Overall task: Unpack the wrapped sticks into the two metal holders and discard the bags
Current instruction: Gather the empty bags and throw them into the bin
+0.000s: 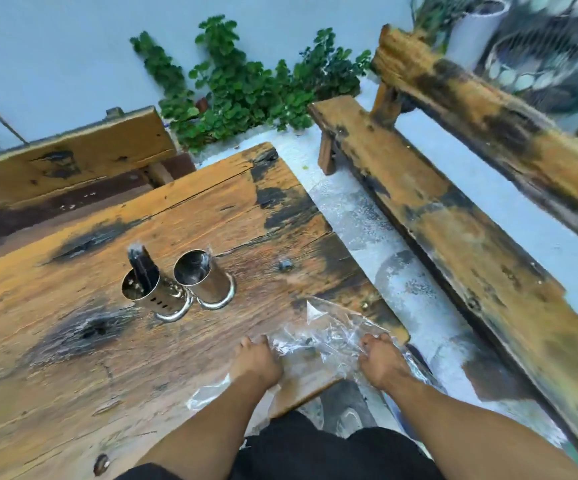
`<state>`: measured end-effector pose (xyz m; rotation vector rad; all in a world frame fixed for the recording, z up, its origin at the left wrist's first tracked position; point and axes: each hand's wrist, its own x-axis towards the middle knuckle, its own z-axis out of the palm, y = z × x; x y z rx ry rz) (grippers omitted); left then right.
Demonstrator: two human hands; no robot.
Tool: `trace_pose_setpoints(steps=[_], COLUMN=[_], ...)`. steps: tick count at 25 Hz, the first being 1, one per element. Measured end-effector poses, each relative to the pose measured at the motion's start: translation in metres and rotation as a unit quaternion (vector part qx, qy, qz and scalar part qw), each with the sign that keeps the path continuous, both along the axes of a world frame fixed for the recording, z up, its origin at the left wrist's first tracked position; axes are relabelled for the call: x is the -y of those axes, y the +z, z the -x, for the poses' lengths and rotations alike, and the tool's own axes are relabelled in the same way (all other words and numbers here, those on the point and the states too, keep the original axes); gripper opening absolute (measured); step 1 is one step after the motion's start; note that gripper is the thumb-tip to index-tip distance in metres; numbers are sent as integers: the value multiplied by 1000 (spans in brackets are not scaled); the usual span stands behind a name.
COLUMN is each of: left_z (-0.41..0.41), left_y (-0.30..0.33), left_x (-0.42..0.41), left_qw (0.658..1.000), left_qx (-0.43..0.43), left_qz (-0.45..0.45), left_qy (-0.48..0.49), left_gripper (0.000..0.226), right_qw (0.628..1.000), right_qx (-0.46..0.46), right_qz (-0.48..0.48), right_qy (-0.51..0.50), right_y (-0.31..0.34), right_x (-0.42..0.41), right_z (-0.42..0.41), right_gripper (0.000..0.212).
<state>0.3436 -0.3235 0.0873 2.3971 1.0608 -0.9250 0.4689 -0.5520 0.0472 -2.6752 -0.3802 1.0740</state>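
Note:
Two shiny metal holders stand side by side on the wooden table (73, 341). The left holder (150, 289) has dark wrapped sticks (139, 261) poking out of it. The right holder (204, 278) shows a little clear wrap at its far rim. Crumpled clear plastic bags (329, 337) lie at the table's near right corner. My left hand (254, 358) presses on the bags' left part, and my right hand (381, 358) is closed on their right part at the table edge. More clear plastic (211, 393) trails under my left forearm.
A wooden bench (453, 244) runs along the right side of the table, with a pale floor strip (377, 237) between them. Another bench (66, 161) stands at the far left. Green plants (246, 84) grow by the back wall.

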Motion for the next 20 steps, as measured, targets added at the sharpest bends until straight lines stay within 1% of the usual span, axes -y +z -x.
trace_pose_setpoints(steps=[4, 7, 11, 13, 17, 20], left_z=[-64, -108, -151, -167, -187, -204], left_y=[7, 6, -10, -15, -13, -18], left_x=[25, 51, 91, 115, 160, 195], left_qw=[998, 992, 976, 969, 965, 963], left_qx=[12, 12, -2, 6, 8, 1], left_qz=[36, 71, 94, 92, 93, 63], left_qy=[-56, -108, -195, -227, -243, -261], left_gripper=[59, 53, 53, 59, 63, 73], right_qw=[994, 978, 942, 924, 895, 864], right_qx=[-12, -18, -23, -33, -49, -60], right_qz=[3, -3, 1, -2, -24, -48], right_qy=[-112, -207, -334, -382, -442, -498], right_y=[2, 9, 14, 13, 7, -4], right_x=[42, 70, 108, 131, 176, 213], right_z=[-12, -16, -11, -6, -1, 0], right_gripper=[35, 43, 42, 39, 38, 39])
